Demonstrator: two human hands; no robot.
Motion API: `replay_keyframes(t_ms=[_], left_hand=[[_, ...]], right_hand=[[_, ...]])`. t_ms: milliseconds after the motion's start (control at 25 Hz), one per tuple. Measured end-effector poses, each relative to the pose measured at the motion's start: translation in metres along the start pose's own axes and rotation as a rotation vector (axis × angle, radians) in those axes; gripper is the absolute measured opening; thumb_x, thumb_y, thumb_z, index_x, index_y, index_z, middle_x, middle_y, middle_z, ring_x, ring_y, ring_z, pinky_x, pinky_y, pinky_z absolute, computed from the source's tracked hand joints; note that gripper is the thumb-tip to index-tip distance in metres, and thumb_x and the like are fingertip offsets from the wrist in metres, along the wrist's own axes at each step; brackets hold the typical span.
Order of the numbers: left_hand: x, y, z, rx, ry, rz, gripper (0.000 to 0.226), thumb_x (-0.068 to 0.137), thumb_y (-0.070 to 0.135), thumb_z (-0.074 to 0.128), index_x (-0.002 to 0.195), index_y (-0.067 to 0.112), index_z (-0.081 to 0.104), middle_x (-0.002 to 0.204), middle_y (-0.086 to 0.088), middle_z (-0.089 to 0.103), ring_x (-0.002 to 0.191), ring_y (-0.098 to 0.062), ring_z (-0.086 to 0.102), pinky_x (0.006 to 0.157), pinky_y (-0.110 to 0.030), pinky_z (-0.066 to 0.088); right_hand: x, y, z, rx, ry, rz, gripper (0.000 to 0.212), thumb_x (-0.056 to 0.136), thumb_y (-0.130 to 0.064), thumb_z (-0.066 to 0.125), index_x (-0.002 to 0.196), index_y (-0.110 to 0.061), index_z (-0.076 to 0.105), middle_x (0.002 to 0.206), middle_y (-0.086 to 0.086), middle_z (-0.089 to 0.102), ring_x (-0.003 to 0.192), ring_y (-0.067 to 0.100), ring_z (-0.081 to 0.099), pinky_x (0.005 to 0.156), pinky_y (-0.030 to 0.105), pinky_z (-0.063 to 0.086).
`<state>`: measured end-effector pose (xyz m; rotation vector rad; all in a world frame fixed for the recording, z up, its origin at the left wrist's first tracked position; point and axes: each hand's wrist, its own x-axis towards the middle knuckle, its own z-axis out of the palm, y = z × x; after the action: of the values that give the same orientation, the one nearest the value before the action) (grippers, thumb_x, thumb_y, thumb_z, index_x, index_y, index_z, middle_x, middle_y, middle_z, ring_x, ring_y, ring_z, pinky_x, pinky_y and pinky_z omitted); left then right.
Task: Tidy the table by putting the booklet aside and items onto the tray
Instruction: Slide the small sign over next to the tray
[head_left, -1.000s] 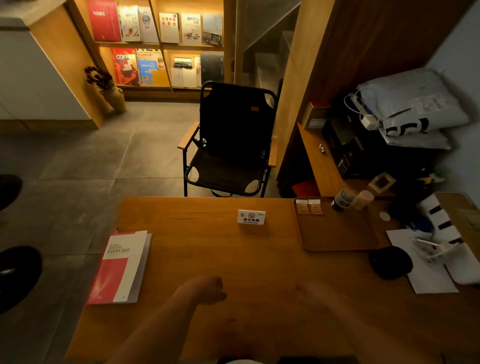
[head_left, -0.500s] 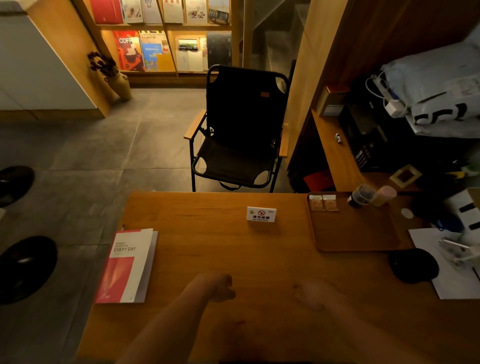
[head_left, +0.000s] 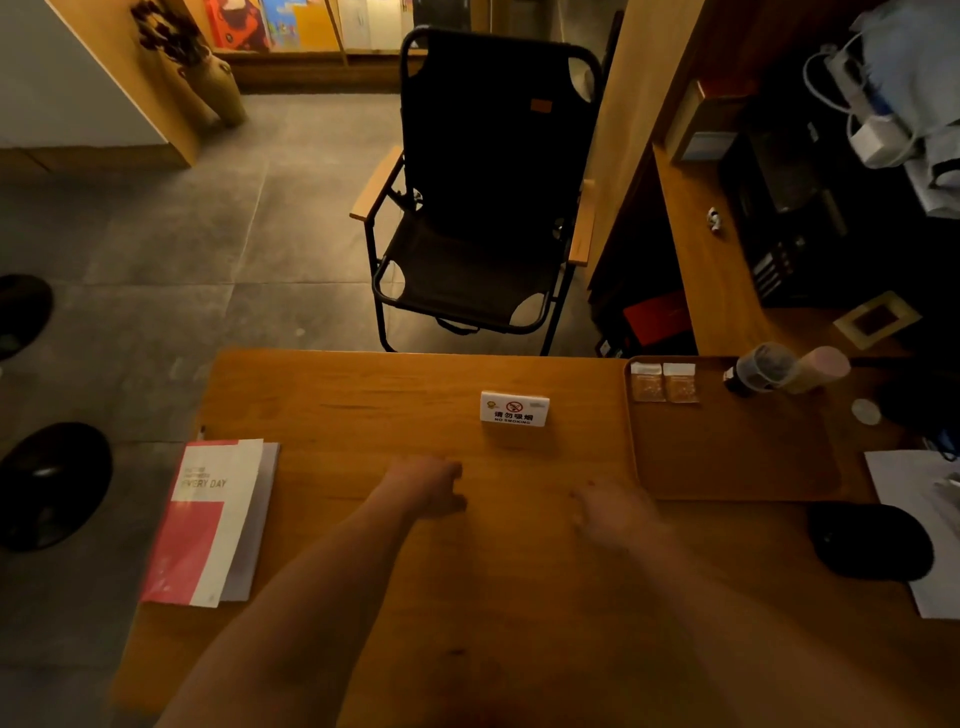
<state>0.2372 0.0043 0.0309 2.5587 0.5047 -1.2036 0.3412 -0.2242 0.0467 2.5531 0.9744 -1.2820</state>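
A red and white booklet (head_left: 208, 519) lies at the left edge of the wooden table (head_left: 363, 395). A brown tray (head_left: 727, 457) sits at the right rear, with two small packets (head_left: 664, 382) in its far left corner and two cups (head_left: 789, 368) lying at its far right edge. My left hand (head_left: 428, 486) rests on the table as a loose fist, holding nothing. My right hand (head_left: 605, 506) lies beside it, blurred, fingers curled down, empty. A white no-smoking sign (head_left: 514, 409) stands between the hands and the table's far edge.
A black round object (head_left: 870, 540) lies on white paper (head_left: 914, 499) at the right. A small white disc (head_left: 866, 411) sits right of the tray. A black folding chair (head_left: 483, 208) stands behind the table. Shelving with dark equipment fills the right side.
The camera has tilted down and moved closer to the table. Both hands have slid slightly forward toward the sign and stay empty.
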Motion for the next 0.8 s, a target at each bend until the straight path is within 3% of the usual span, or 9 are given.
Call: replay_keyframes(t_ms=[240, 400, 640, 800], left_hand=[[0.049, 0.005, -0.02, -0.194, 0.463, -0.001, 0.077, 0.081, 0.041, 0.071, 0.145, 0.031, 0.03, 0.147, -0.003, 0.041, 0.13, -0.025, 0.043, 0.097, -0.045, 0.047], [0.076, 0.005, -0.025, -0.27, 0.475, 0.035, 0.091, 0.076, 0.038, 0.077, 0.149, 0.033, 0.022, 0.151, -0.002, 0.035, 0.133, -0.027, 0.039, 0.095, -0.047, 0.05], [0.092, 0.007, -0.018, -0.264, 0.562, 0.123, 0.06, 0.078, 0.028, 0.076, 0.131, 0.026, 0.048, 0.133, 0.0, 0.052, 0.122, -0.022, 0.048, 0.087, -0.036, 0.049], [0.093, 0.01, -0.01, -0.342, 0.639, 0.13, 0.042, 0.08, 0.025, 0.074, 0.118, 0.024, 0.055, 0.119, 0.001, 0.06, 0.111, -0.019, 0.052, 0.076, -0.026, 0.041]], right_hand=[[0.045, 0.016, -0.007, 0.009, 0.243, -0.006, 0.077, 0.092, -0.045, 0.055, 0.153, -0.028, 0.011, 0.162, 0.005, 0.01, 0.149, 0.028, 0.011, 0.118, 0.047, 0.019], [0.071, 0.024, 0.003, -0.014, 0.286, 0.004, 0.086, 0.09, -0.055, 0.05, 0.154, -0.028, -0.001, 0.164, 0.004, -0.004, 0.15, 0.027, -0.002, 0.119, 0.045, 0.004], [0.075, 0.03, 0.036, -0.022, 0.291, 0.0, 0.084, 0.092, -0.06, 0.042, 0.153, -0.03, -0.006, 0.163, 0.002, -0.014, 0.149, 0.027, -0.01, 0.117, 0.044, 0.001], [0.068, 0.029, 0.062, -0.037, 0.375, -0.002, 0.079, 0.091, -0.064, 0.034, 0.152, -0.034, -0.006, 0.163, 0.001, -0.015, 0.149, 0.026, -0.014, 0.119, 0.047, 0.001]])
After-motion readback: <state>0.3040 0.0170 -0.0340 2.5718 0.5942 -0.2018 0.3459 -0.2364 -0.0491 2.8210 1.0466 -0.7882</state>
